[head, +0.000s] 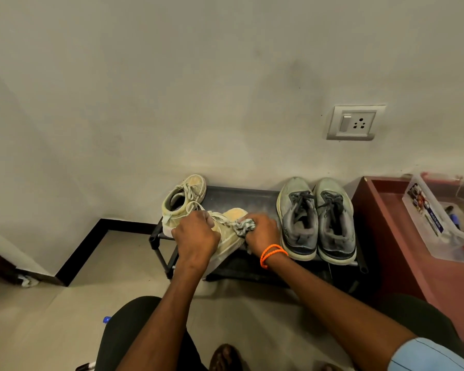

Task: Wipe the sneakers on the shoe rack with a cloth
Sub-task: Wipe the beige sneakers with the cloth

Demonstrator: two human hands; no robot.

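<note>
Left hand (196,235) grips the beige sneaker (229,228) at its collar, over the shoe rack (241,195); right hand (261,232) clutches the bunched cloth (243,226) against its laces (toe pointing away, toward the wall). The grey pair (316,220) stands just right.

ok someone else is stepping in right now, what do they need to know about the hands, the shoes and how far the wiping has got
Left hand grips the beige sneaker, holding it tilted above the front of the shoe rack.
Right hand holds the bunched cloth against that sneaker's side, mid-wipe.
The second beige sneaker stands at the rack's back left. The grey pair stands side by side on the right, toes to the wall.
Done: nothing can be confirmed finished; only this sneaker is being worked on.
Left: finish it, set it back, then wipe its mate and, as far as I can tell, the grey pair.
</note>
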